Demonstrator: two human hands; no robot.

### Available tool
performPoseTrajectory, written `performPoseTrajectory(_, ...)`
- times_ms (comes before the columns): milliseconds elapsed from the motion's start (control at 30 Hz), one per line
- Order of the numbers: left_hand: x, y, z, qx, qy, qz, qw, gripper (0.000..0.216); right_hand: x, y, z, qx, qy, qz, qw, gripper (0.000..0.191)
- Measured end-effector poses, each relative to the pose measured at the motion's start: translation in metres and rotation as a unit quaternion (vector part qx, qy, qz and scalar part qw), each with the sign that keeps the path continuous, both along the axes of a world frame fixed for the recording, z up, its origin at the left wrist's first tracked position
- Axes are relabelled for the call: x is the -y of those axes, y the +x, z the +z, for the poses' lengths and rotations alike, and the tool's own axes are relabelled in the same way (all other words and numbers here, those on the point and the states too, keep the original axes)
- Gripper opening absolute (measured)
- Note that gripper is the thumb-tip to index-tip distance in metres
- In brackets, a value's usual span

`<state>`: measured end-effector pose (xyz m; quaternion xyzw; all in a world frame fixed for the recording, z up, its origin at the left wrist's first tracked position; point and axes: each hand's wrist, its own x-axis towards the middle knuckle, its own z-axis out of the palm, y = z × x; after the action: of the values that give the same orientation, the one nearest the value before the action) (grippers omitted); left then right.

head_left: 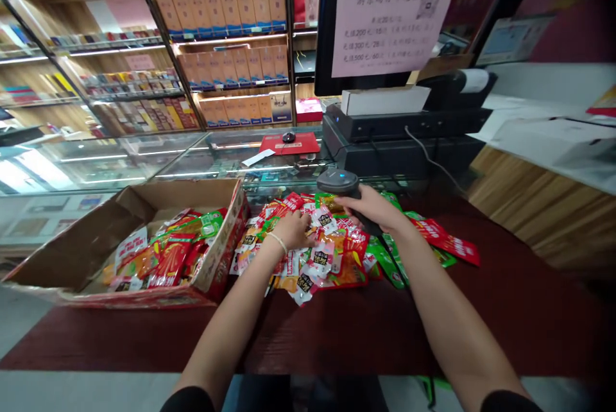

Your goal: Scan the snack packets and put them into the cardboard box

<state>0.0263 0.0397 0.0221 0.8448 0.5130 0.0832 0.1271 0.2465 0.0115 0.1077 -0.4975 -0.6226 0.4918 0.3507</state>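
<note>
Shop counter, seen from above the hands; contents listed as shown

Right hand (373, 208), centre of the frame: fingers closed round the grip of a barcode scanner (341, 182), whose head is pointed down and left over the goods

Left hand (294, 230), just left of centre: laid palm-down on a heap of snack packets (332, 251), fingers bent and spread over the top ones; whether one packet is actually pinched cannot be told. A pale bracelet (278, 242) is worn at the wrist

Snack packets: a loose pile in red, green, orange and white, spread on the dark red counter (505, 309) from the centre toward the right, several strayed to the right edge of the pile

Cardboard box (72, 251), lower left, touching the pile: flaps open, partly filled with similar packets

Progress, as judged: sorting looks about midway, since goods lie both in the box and out of it; which lot has been scanned cannot be told

Behind, upper centre: till (404, 136) with a paper notice (392, 20) hung on its screen; glass case (192, 162) and stocked shelves (226, 46) at upper left
</note>
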Motion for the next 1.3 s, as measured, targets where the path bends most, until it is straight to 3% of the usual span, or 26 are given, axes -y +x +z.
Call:
performPoseTrajectory(133, 0.001, 0.002, 0.000, -0.018, -0.010, -0.018, 1.000, 0.049, 0.001, 0.001, 0.002, -0.006, -0.002, -0.013, 1.000, 0.040)
performPoseTrajectory(267, -0.003, -0.007, 0.011, 0.012, -0.060, -0.052, 0.997, 0.025, 0.000, 0.000, 0.002, -0.007, 0.003, -0.021, 1.000, 0.041)
performPoseTrajectory(333, -0.006, -0.014, 0.021, 0.068, -0.067, -0.048, 0.994, 0.017, 0.000, 0.000, 0.001, -0.003, 0.009, -0.021, 1.000, 0.042)
performPoseTrajectory(433, -0.010, -0.026, 0.034, 0.223, -0.018, 0.019, 0.974, 0.027, -0.001, -0.001, -0.001, -0.007, 0.016, -0.024, 1.000, 0.043)
performPoseTrajectory(467, -0.012, -0.029, 0.037, 0.296, -0.001, 0.048, 0.954, 0.028, -0.002, -0.001, -0.002, -0.010, 0.021, -0.025, 0.999, 0.043)
performPoseTrajectory(533, -0.015, -0.033, 0.041, 0.456, 0.002, 0.102, 0.884, 0.025, -0.002, -0.001, -0.003, -0.013, 0.032, -0.027, 0.999, 0.043)
performPoseTrajectory(667, -0.020, -0.035, 0.041, 0.704, -0.113, 0.171, 0.680, 0.023, 0.002, -0.007, -0.002, 0.005, 0.044, -0.044, 0.998, 0.041)
performPoseTrajectory(733, -0.022, -0.035, 0.039, 0.779, -0.164, 0.168, 0.581, 0.025, 0.004, -0.013, -0.002, 0.012, 0.059, -0.053, 0.997, 0.038)
performPoseTrajectory(800, -0.025, -0.033, 0.037, 0.838, -0.165, 0.153, 0.498, 0.021, 0.007, -0.021, -0.003, 0.022, 0.079, -0.060, 0.995, 0.034)
performPoseTrajectory(900, -0.030, -0.030, 0.033, 0.893, -0.119, 0.133, 0.413, 0.016, 0.010, -0.033, -0.006, 0.044, 0.109, -0.056, 0.992, 0.031)
performPoseTrajectory(967, -0.031, -0.028, 0.031, 0.907, -0.106, 0.130, 0.387, 0.015, 0.012, -0.041, -0.007, 0.052, 0.130, -0.046, 0.989, 0.028)
performPoseTrajectory(1067, -0.032, -0.026, 0.029, 0.911, -0.104, 0.132, 0.377, 0.014, 0.017, -0.052, -0.007, 0.055, 0.167, -0.037, 0.984, 0.027)
performPoseTrajectory(1167, -0.032, -0.025, 0.030, 0.912, -0.097, 0.122, 0.378, 0.018, 0.022, -0.059, -0.007, 0.054, 0.177, -0.022, 0.982, 0.028)
performPoseTrajectory(1300, -0.034, -0.025, 0.029, 0.902, -0.101, 0.129, 0.400, 0.018, 0.024, -0.061, -0.011, 0.058, 0.124, 0.004, 0.991, 0.026)
